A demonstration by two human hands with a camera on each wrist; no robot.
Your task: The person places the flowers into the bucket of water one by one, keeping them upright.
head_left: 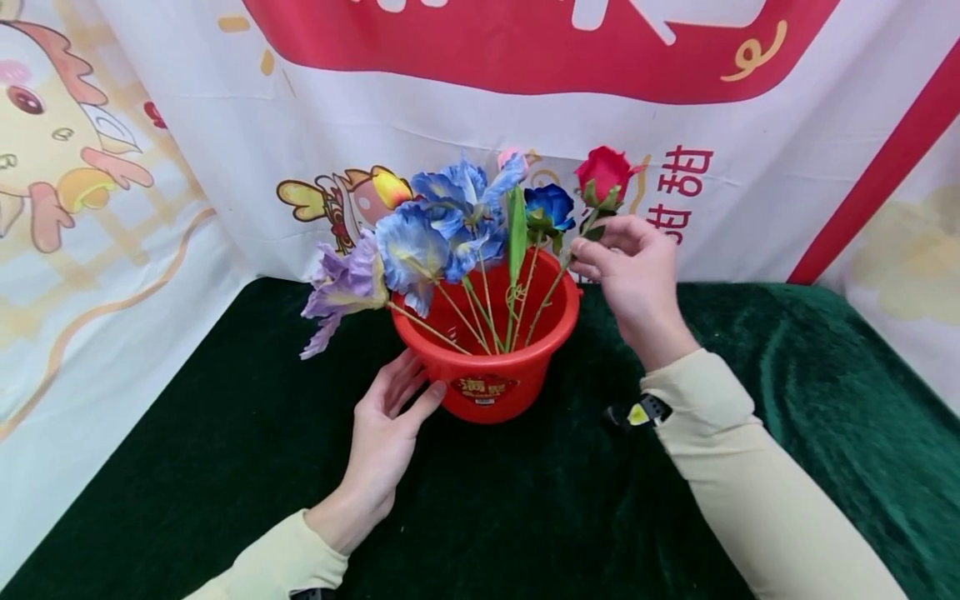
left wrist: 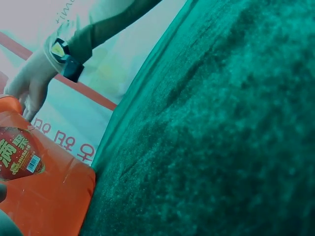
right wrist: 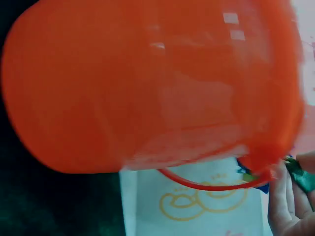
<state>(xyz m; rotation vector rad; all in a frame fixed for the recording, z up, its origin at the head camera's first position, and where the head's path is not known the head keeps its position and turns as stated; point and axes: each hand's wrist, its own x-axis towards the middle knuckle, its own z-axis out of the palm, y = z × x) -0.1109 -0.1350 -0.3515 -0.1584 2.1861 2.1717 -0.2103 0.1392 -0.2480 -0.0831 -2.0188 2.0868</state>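
Observation:
A red plastic bucket (head_left: 540, 367) with a printed label (left wrist: 19, 155) stands upright and holds several artificial flowers. My right hand (head_left: 637, 279) pinches the stem of a red rose (head_left: 606, 177) just below its bloom, above the bucket's right rim. The rose stem slants down into the bucket. My left hand (head_left: 390, 425) rests against the bucket's lower left side, its thumb at the front and its fingers partly hidden behind the wall. Blue irises (head_left: 450, 225), a blue rose (head_left: 549, 207) and a green bud (head_left: 517, 233) lean in the bucket. A purple flower (head_left: 348, 283) hangs over its left rim.
Dark green velvet cloth (head_left: 525, 517) covers the table. Behind it hangs a white printed backdrop (head_left: 450, 108) with red shapes and cartoon figures. The bucket's red handle (right wrist: 211, 187) hangs at its side. Each sleeve is pale, with a dark wrist strap (head_left: 652, 408) on the right one.

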